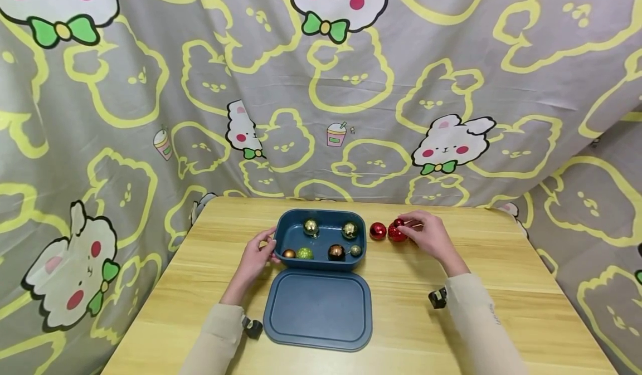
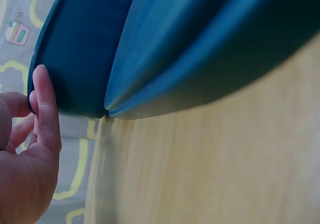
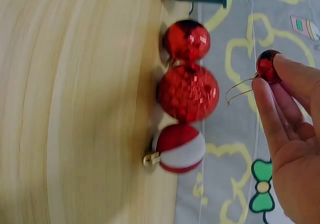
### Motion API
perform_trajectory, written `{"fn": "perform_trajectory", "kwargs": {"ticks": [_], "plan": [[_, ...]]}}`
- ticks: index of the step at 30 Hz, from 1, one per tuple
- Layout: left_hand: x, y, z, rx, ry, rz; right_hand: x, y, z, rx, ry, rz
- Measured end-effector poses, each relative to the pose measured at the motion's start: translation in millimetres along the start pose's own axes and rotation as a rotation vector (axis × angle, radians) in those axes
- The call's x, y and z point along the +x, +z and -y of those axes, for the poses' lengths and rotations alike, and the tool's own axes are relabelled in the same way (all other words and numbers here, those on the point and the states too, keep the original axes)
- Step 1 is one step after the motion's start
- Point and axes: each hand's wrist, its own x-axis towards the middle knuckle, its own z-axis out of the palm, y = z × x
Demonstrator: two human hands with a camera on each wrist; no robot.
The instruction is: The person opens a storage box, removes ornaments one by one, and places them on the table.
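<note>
My right hand (image 1: 430, 234) pinches a small shiny red Christmas bauble (image 3: 266, 66) between thumb and fingertips, its gold string loop hanging free. Below it on the table, a smooth red bauble (image 3: 187, 40), a faceted red bauble (image 3: 188, 92) and a red-and-white bauble (image 3: 179, 149) sit in a row. The last is hidden behind my hand in the head view. My left hand (image 1: 256, 255) grips the left end of a dark blue box (image 1: 321, 263) at its rim. Inside lie several baubles, among them gold (image 1: 311, 227), green (image 1: 304, 253) and brown (image 1: 336, 252) ones.
The box's blue lid (image 1: 317, 308) lies flat on the wooden table (image 1: 411, 325), just in front of the box. A patterned curtain (image 1: 361, 85) hangs behind the table's back edge and along the sides.
</note>
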Motion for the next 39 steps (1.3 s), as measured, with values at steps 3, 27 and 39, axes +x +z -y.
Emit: {"fn": "perform_trajectory", "kwargs": {"ticks": [3, 27, 39], "plan": [[-0.5, -0.7, 0.0, 0.009, 0.008, 0.001, -2.9, -7.5, -5.6, -0.011, 0.007, -0.021], [-1.7, -2.7, 0.0, -0.005, 0.032, 0.003, -18.6, -39.8, -59.3, -0.116, 0.156, -0.063], [-0.1, -2.4, 0.4, -0.001, 0.018, 0.009, -26.3, -37.8, -78.8, -0.091, 0.22, 0.0]]}}
